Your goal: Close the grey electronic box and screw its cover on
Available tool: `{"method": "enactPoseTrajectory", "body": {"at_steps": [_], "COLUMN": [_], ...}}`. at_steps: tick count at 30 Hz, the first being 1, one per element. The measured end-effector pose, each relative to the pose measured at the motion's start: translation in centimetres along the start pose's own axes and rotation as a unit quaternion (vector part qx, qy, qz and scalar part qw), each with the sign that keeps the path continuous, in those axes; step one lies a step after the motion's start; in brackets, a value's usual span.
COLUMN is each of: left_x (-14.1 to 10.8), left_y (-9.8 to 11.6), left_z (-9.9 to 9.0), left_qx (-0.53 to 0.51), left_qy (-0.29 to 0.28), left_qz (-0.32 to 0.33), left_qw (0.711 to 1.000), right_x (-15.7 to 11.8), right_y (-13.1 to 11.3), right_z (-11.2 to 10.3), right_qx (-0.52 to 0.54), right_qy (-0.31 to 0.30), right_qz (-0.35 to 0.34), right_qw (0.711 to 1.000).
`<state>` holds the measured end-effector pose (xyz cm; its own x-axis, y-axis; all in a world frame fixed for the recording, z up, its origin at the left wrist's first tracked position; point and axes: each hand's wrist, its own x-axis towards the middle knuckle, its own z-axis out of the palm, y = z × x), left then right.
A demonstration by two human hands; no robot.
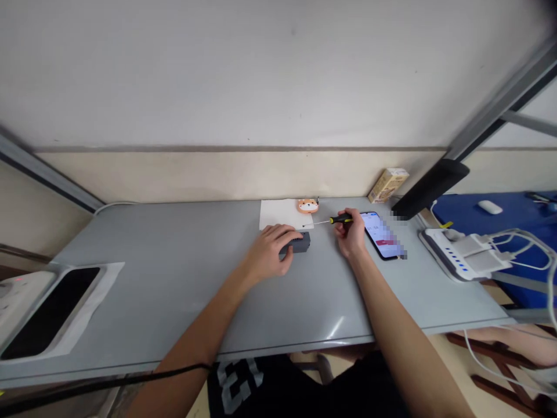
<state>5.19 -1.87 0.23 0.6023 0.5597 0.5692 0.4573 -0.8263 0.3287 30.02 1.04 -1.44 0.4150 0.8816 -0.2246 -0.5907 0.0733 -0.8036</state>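
My left hand (pixel 270 251) rests over a small dark grey box (pixel 298 243) on the grey table (pixel 174 273), fingers wrapped on its left end. My right hand (pixel 351 232) grips a small screwdriver (pixel 335 219) with a black and yellow handle. Its thin shaft points left toward a white sheet of paper (pixel 278 213). The tip hovers just beyond the far right corner of the box.
A lit smartphone (pixel 382 234) lies right of my right hand. An orange animal-shaped item (pixel 308 205) sits on the paper. A small carton (pixel 388 184) leans at the wall. A white power strip with plugs (pixel 465 253) is at right; a black tray (pixel 52 310) at left.
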Motion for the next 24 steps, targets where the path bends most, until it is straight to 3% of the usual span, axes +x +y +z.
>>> {"method": "enactPoseTrajectory", "body": {"at_steps": [24], "left_x": [0.01], "left_y": [0.05], "left_z": [0.31], "left_qx": [0.055], "left_qy": [-0.021], "left_qz": [-0.005], "left_qw": [0.998], "right_x": [0.35], "right_y": [0.36], "right_z": [-0.30], "right_qx": [-0.053], "right_qy": [0.011], "right_qz": [-0.035], "right_qw": [0.998]}}
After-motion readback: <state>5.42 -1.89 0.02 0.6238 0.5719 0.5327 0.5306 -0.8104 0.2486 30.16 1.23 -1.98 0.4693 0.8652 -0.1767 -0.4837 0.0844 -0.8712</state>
